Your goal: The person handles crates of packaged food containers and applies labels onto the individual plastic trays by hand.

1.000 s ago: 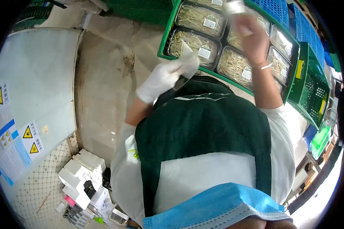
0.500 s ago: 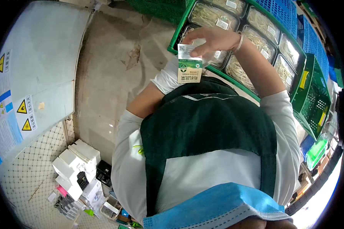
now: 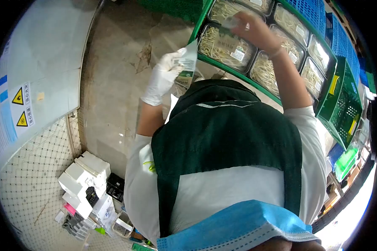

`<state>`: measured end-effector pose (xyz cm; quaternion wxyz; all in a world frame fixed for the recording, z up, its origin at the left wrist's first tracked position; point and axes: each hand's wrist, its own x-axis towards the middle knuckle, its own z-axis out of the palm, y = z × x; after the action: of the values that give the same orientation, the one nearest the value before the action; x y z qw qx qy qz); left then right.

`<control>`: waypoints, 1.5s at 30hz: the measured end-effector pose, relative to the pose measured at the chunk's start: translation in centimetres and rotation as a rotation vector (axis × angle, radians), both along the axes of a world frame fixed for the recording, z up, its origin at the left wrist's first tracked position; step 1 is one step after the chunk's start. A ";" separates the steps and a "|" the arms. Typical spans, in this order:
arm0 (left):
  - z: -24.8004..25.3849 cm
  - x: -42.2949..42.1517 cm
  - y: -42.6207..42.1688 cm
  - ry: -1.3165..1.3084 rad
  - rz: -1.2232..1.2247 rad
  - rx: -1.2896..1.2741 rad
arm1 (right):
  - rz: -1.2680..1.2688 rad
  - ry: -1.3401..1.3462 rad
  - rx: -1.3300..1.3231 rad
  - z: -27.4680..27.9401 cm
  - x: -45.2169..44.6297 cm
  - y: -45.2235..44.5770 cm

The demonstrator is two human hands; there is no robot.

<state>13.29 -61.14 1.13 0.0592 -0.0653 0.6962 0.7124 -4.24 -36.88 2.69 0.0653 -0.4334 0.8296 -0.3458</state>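
Observation:
My left hand [image 3: 165, 75], in a white glove, is closed on several printed labels [image 3: 188, 62], white and green, held over the floor beside the crate. My right hand [image 3: 255, 31], bare with a band at the wrist, is above the green crate [image 3: 255, 78]. Its fingers are drawn together, with a pale translucent bit at their tips that is too blurred to name. Below it lies a clear-lidded tray of bean sprouts [image 3: 211, 42], bearing a tan printed label [image 3: 228, 43] and a white sticker [image 3: 238, 54]. Several similar trays [image 3: 291, 23] fill the crate.
Blue crates [image 3: 345, 46] stand beyond the sprout crate, with another green crate [image 3: 341, 104] to the right. At left is a grey panel with warning signs [image 3: 19, 96]. White foam boxes [image 3: 86, 180] and a black box [image 3: 115, 186] sit at lower left.
My hands have moved apart. The left went left with the labels, now tilted; the right let go of them and moved up and right over the trays. The nearest tray is uncovered.

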 end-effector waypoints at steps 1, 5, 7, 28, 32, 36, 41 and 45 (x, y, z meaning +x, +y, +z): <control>0.0 0.6 -1.3 0.005 0.045 0.053 | -0.038 0.052 0.092 -1.4 1.1 -1.1; -0.1 2.7 -4.2 -0.059 0.108 0.018 | -0.237 0.066 0.221 -6.1 3.9 -5.0; -0.6 3.6 -5.8 -0.060 0.154 -0.025 | -0.273 0.091 0.172 -6.7 5.0 -6.5; -0.4 0.9 -5.9 -0.124 -0.203 0.031 | -0.380 -0.647 -0.551 2.1 5.4 -4.3; 0.2 1.0 -4.4 -0.149 -0.278 0.035 | -0.542 -1.052 -0.841 0.1 8.6 -8.2; -0.2 0.4 -2.0 -0.022 -0.255 0.155 | -0.442 -1.107 -0.771 -1.2 12.2 -10.2; 0.7 -0.5 -0.7 -0.006 -0.169 0.134 | -0.286 -0.992 -0.502 -3.0 11.0 -8.5; 1.7 -0.4 -2.0 -0.010 -0.227 -0.031 | -0.184 -0.739 -0.314 -0.6 7.5 -6.0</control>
<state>12.87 -63.10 2.83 0.1420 0.0093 0.7098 0.6899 3.26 -42.91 2.04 0.2608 -0.2089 0.7228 -0.6049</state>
